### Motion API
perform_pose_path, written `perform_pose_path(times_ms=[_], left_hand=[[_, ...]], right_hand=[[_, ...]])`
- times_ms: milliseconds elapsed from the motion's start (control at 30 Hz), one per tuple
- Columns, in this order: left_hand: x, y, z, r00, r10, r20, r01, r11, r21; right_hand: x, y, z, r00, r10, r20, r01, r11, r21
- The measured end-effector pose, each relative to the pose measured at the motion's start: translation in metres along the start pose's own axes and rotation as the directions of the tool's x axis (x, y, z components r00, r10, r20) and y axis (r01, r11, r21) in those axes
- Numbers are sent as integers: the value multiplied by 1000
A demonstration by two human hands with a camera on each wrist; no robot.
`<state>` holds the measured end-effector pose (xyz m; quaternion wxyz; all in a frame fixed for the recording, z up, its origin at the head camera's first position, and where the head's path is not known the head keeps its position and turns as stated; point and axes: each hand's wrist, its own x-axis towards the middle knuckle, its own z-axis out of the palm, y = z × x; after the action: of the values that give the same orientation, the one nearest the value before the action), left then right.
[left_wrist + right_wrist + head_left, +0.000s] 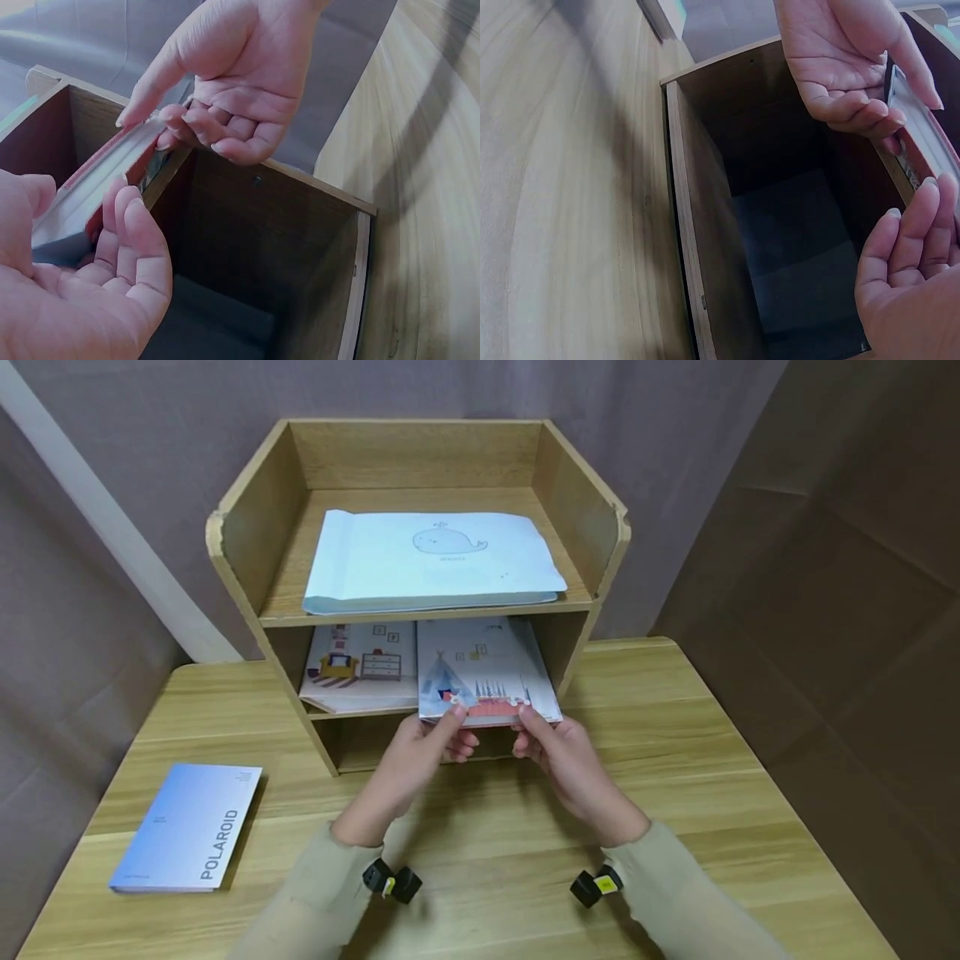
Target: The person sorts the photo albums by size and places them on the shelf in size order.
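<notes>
On the middle shelf of the wooden rack (587, 610), a picture book (491, 664) with a tent drawing lies flat, its front edge jutting past the shelf. My left hand (423, 752) pinches that edge left of centre, thumb on top and fingers underneath. Further right, my right hand (562, 764) pinches the same edge in the same way. From below, the left wrist view has the book's pages (94, 176) between thumbs and fingers. A second picture book (360, 668), showing a yellow armchair and a chest of drawers, lies beside it on the left. The rear of both books is hidden under the top shelf.
A white book with a whale drawing (435, 556) lies on the top shelf. A blue POLAROID book (187, 827) lies on the wooden table (750, 852) at the left. Beneath the held book is the rack's dark lower compartment (247, 232). Curtains (675, 410) hang behind.
</notes>
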<state>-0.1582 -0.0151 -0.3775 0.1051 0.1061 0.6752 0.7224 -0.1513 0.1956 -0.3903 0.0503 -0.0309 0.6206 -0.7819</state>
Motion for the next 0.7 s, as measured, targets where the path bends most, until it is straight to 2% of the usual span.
perform_pose_path(times_ms=[267,433,567,700], left_hand=[[-2,-5,2,1000,15,-26,-15,1000,-27],[-1,-12,6,996,30,-82,-35,998,-59],[2,-16,9,992,23,-126,-34,996,-84],[5,-20,10,990,11,-141,-22,997,-73]], right_hand=[[1,2,0,1000,-10,4,10,1000,-24],[3,7,0,998,-55,4,55,998,-29],[6,12,2,996,-83,-18,82,996,-46],[10,15,3,995,-89,-51,86,994,-66]])
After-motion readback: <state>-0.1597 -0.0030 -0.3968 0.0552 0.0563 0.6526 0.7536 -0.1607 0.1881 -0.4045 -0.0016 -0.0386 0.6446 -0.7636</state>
